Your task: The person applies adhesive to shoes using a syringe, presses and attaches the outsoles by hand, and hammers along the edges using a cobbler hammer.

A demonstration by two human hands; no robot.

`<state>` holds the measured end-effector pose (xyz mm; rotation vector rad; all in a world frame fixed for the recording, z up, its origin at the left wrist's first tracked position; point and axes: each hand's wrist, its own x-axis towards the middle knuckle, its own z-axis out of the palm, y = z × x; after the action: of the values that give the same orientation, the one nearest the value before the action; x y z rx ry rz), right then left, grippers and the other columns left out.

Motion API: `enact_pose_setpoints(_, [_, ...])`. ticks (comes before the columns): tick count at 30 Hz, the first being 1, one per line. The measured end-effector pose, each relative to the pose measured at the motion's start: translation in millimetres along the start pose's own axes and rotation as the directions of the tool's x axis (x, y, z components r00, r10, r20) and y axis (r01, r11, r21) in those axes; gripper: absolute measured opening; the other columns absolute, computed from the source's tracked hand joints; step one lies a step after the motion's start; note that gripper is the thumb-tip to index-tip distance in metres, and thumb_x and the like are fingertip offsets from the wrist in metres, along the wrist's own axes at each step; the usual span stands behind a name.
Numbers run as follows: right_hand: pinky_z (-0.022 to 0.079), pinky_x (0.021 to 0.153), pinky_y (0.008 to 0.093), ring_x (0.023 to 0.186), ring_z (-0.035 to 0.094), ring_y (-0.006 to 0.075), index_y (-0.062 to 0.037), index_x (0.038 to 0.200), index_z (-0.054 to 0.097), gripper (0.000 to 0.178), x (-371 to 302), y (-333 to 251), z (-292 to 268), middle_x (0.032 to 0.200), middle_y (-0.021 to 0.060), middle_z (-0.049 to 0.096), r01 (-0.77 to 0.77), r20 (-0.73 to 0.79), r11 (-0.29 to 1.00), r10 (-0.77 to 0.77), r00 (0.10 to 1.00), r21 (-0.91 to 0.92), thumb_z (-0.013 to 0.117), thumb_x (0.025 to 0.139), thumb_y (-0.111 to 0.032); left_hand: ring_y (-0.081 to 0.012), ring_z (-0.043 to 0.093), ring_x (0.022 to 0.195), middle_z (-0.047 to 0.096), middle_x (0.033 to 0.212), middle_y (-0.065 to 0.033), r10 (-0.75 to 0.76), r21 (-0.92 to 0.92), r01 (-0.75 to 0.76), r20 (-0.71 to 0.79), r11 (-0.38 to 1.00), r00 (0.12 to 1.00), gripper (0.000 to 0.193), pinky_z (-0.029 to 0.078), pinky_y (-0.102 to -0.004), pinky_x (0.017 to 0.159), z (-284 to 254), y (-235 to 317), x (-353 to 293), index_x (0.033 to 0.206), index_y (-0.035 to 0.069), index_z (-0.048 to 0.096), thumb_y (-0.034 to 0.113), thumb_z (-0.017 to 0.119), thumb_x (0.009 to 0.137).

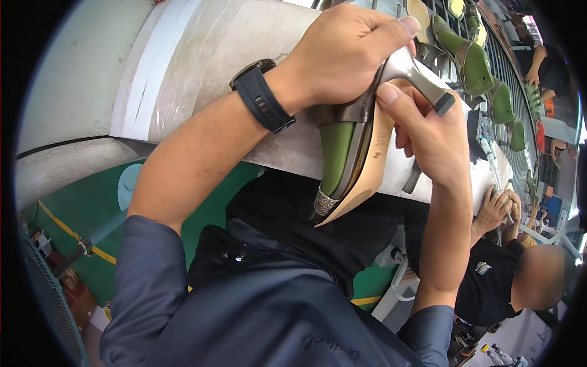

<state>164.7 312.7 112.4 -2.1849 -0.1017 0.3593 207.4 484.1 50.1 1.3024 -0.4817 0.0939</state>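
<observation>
A high-heeled shoe [372,168] hangs over the bench edge, its toe pointing down toward me and its tan sole turned to the right. A green last [335,156] fills it, and a sparkly band [324,202] crosses near the toe. My left hand [348,55], with a black watch on the wrist, is closed around the back of the shoe by the heel. The silvery heel [408,70] with its dark tip sticks out to the right. My right hand [428,131] has its thumb pressed where heel and sole meet; its other fingers are curled behind, partly hidden.
Under my hands runs a pale worktop [220,55]. Several green lasts with shoe parts [477,67] stand on a dark rack at the upper right. To the right, a co-worker's hands [495,211] work at the bench. A fan [52,300] stands at the lower left.
</observation>
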Motion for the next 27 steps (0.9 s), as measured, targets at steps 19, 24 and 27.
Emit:
enact_pose_setpoints(19, [0.039,0.053,0.0224,0.061,0.050,0.0030,-0.0028,0.075,0.059,0.034,-12,-5,22,0.067,-0.0036,0.056,0.211,-0.090,0.966,-0.226,0.970,-0.146,0.083,0.091,-0.020,-0.0144,0.062,0.067,0.070,0.070,-0.0135,-0.063,0.052,0.066,-0.069,0.996,0.996,0.040,0.050,-0.0335,0.065,-5,4,-2,0.090,-0.006,0.072,0.026,0.054,0.106])
enact_pose_setpoints(24, [0.054,0.064,0.0243,0.071,0.068,0.0086,0.0043,0.105,0.069,0.035,-15,-3,26,0.079,0.0056,0.072,0.117,-0.099,0.992,-0.122,0.988,-0.049,0.084,0.088,-0.023,-0.0133,0.062,0.066,0.069,0.069,-0.0130,-0.008,-0.031,0.006,-0.046,0.999,0.999,0.040,0.050,-0.0333,0.064,-7,-6,1,0.091,-0.005,0.072,0.027,0.056,0.106])
enact_pose_setpoints(27, [0.056,0.078,0.0265,0.087,0.069,0.0122,0.0041,0.124,0.063,0.047,-20,16,32,0.096,0.0080,0.074,0.071,-0.023,0.929,-0.067,0.997,0.364,0.083,0.088,-0.019,-0.0129,0.062,0.067,0.069,0.069,-0.0127,-0.034,0.123,0.040,-0.053,0.992,0.998,0.039,0.050,-0.0330,0.064,-10,-2,-1,0.092,-0.005,0.073,0.028,0.056,0.106])
